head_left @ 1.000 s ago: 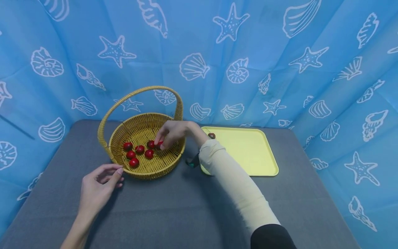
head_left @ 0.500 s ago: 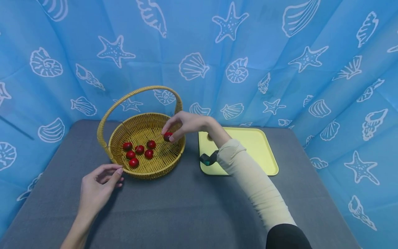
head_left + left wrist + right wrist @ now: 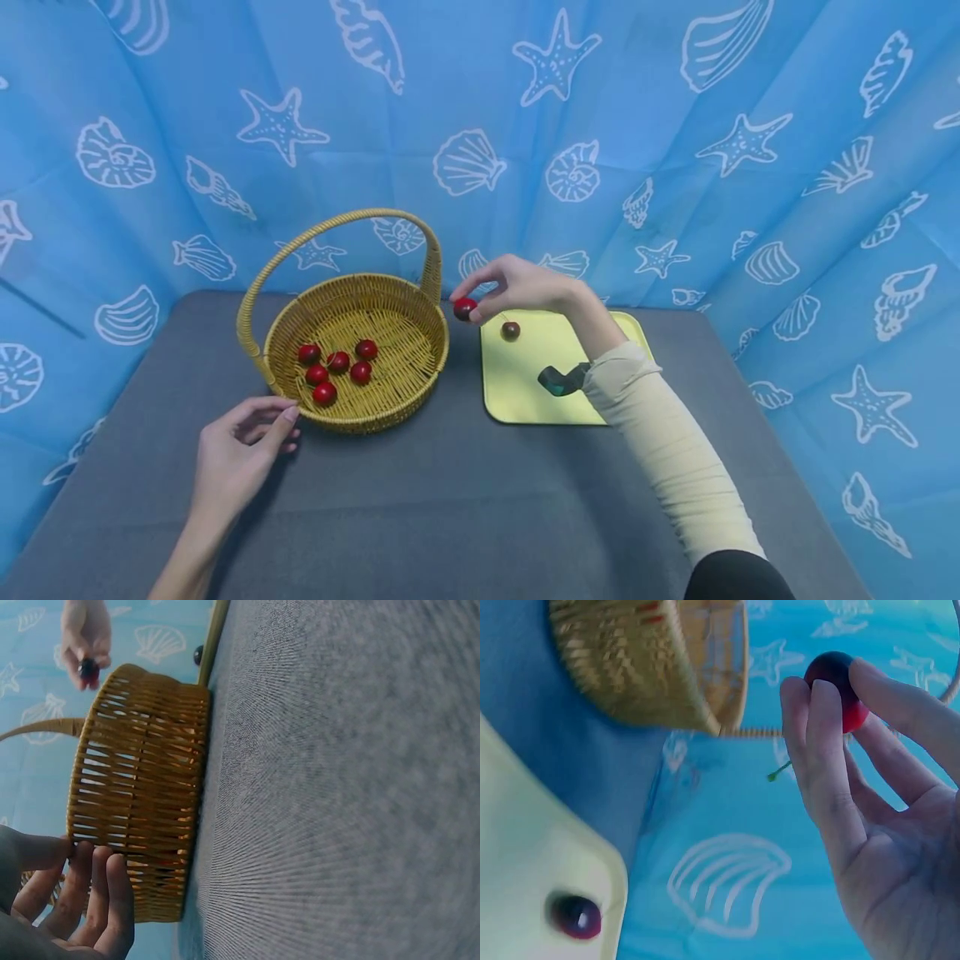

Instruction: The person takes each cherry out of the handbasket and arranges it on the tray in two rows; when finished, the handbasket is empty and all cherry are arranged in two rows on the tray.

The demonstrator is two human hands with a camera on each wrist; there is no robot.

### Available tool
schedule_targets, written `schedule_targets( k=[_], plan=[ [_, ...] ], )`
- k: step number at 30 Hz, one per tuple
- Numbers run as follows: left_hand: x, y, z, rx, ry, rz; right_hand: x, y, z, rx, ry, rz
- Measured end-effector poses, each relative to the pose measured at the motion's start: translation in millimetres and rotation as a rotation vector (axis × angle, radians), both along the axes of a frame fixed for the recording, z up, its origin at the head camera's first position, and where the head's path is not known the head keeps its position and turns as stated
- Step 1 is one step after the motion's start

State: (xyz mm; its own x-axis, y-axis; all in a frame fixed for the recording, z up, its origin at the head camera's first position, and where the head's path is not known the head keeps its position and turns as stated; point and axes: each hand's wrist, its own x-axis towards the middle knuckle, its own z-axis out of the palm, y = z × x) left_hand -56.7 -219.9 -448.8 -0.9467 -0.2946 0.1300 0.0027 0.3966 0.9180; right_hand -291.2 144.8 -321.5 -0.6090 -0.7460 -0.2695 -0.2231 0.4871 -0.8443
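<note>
In the head view my right hand (image 3: pixel 528 287) pinches a dark red cherry (image 3: pixel 464 309) between thumb and fingertips, above the gap between basket and tray. A green stem (image 3: pixel 778 772) sticks out beyond the fingers in the right wrist view. My left hand (image 3: pixel 236 450) holds the near-left rim of a round wicker basket (image 3: pixel 405 407), thumb on top and fingers against the outside. Several cherries (image 3: pixel 338 362) lie in the basket's left half. One more cherry (image 3: pixel 511 331) rests near the left edge of a yellow tray (image 3: pixel 517 392), right of the basket.
The basket's tall arched handle (image 3: pixel 337 218) rises over it. A dark strap (image 3: pixel 564 380) sits at my right wrist and hides part of the tray. Grey cloth (image 3: pixel 420 517) covers the table, and a blue shell-print curtain (image 3: pixel 495 75) hangs behind.
My right hand has lifted one cherry from the basket and carried it right, past the rim toward the tray. The left hand and basket stay in place.
</note>
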Motion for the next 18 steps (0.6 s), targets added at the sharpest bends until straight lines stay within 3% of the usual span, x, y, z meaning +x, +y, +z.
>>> schedule_targets(
  k=[9,18],
  plan=[
    [-0.5,-0.2,-0.6,-0.004,0.002,0.000,-1.7,52,-11.7,0.006,0.073,-0.133],
    [-1.1,-0.5,-1.4,-0.011,0.000,0.004,-4.8,95,-32.0,0.018,0.066,-0.252]
  ],
)
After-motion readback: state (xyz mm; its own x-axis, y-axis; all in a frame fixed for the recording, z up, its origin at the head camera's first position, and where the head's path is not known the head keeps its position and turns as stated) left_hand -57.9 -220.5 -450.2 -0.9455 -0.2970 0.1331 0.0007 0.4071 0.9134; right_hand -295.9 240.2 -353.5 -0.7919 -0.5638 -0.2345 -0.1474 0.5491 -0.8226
